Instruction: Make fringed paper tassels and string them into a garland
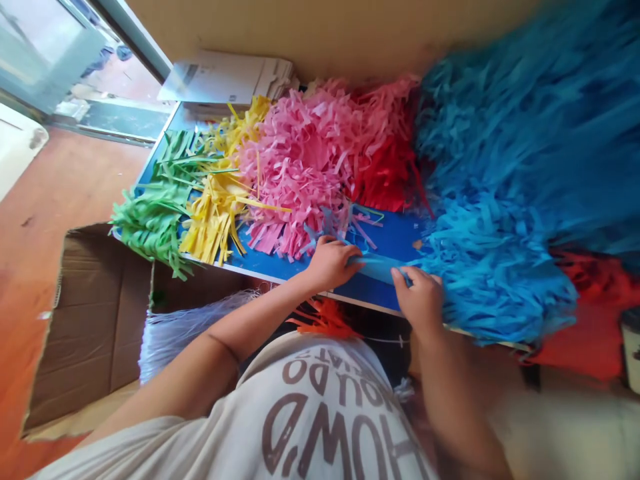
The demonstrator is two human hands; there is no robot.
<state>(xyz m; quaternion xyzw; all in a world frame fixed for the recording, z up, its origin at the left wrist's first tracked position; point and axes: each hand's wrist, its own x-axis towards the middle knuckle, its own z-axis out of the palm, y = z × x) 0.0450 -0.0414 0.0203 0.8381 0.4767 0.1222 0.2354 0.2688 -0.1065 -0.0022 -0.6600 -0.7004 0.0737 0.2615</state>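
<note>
Between my two hands a strip of blue fringed tissue paper (377, 268) is stretched above the table's front edge. My left hand (334, 262) is closed on its left end, with loose blue fringe sticking out past the fingers. The other end is pinched by my right hand (419, 293), thumb on top. Just right of that hand lies a heap of light blue fringed paper (500, 267). Beyond my left hand spreads a pile of pink fringed paper (305, 160), with red fringed paper (385, 177) beside it.
Yellow fringe (215, 213) and green fringe (160, 227) lie at the left of the blue table (280, 265). A stack of white sheets (225, 77) stands at the back. A large blue fringed mass (545, 127) fills the right. Below left is an open cardboard box (100, 320).
</note>
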